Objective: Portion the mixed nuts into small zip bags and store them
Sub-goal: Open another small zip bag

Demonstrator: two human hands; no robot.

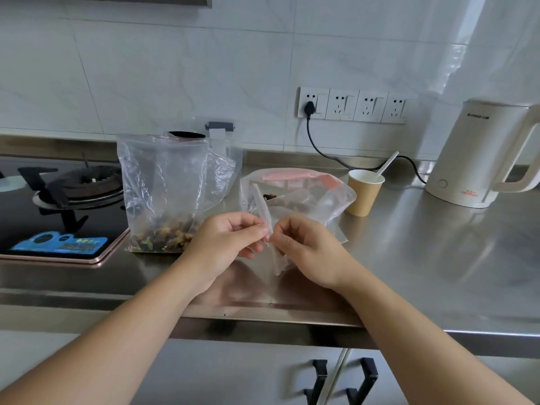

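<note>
We pinch a thin, crinkled clear bag (276, 229) by its red zip edge with our left hand (225, 244) and right hand (304, 249), above the shiny steel worktop (423, 258). Lumpy brown nuts (163, 238) fill a tall bag (163, 185) just left. Other bags behind blur together.

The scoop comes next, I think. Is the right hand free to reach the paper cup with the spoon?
Probably not yet: the right hand pinches the small zip bag together with the left hand. The path to the paper cup looks unobstructed otherwise.
</note>
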